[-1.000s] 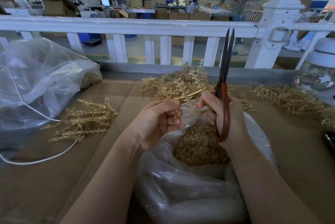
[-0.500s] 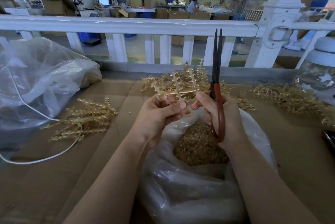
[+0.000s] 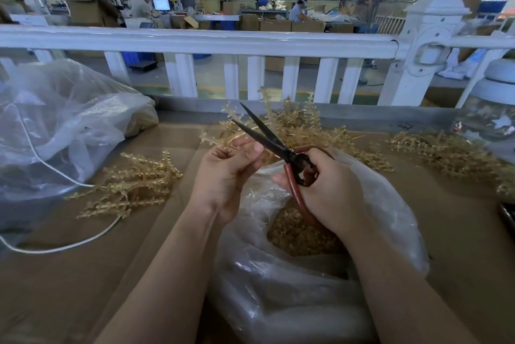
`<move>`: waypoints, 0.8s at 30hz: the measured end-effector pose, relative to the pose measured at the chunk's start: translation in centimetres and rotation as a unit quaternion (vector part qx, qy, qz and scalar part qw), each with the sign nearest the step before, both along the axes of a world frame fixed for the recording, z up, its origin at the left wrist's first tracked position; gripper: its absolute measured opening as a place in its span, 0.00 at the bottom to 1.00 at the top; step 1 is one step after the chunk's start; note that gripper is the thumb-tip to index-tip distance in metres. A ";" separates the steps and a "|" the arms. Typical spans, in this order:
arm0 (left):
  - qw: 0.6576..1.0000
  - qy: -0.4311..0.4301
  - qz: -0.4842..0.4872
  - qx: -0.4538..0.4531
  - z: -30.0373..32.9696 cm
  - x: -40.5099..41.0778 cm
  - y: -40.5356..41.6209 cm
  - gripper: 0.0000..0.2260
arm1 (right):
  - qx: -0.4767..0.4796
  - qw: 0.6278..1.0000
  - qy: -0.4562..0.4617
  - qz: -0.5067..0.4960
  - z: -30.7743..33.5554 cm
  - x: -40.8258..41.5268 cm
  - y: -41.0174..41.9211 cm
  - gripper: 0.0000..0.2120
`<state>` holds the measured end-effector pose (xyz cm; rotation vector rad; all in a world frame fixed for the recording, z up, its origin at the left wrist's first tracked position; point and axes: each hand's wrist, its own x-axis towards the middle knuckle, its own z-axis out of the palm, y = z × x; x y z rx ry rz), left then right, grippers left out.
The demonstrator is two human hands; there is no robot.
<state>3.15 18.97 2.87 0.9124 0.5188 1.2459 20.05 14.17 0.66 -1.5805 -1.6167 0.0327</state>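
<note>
My left hand pinches a gold plastic sprue whose branches stick up and to the left. My right hand grips red-handled scissors. Their dark blades are parted and point up-left, across the sprue just above my left thumb. Below both hands an open clear plastic bag holds a heap of small gold pieces.
Loose gold sprues lie in piles at the left, behind my hands and at the right on the cardboard-covered table. A big clear bag and white cord sit left. A white railing runs behind; a jar stands right.
The scissors swung from pointing straight up to leaning up-left, and their blades parted over the sprue. My left hand raised the sprue slightly.
</note>
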 end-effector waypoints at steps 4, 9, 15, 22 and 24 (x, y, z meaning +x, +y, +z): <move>1.000 -0.012 -0.018 -0.006 0.1 -0.2 -0.1 0.04 | 0.010 0.999 -0.041 -0.026 0.0 0.2 0.0 0.32; 1.000 0.012 -0.017 -0.004 0.2 -0.2 -0.4 0.05 | 0.008 0.995 -0.079 -0.055 -0.2 0.4 0.3 0.29; 0.998 0.057 -0.003 0.010 0.3 -0.1 -0.6 0.06 | 0.011 0.992 -0.105 -0.070 -0.4 0.8 0.4 0.26; 0.998 0.057 0.002 0.007 0.3 -0.2 -0.5 0.08 | -0.008 0.992 -0.107 -0.064 -0.2 0.7 0.5 0.28; 0.999 0.055 0.003 0.000 0.2 -0.2 -0.5 0.09 | -0.012 0.991 -0.112 -0.066 -0.1 0.6 0.5 0.30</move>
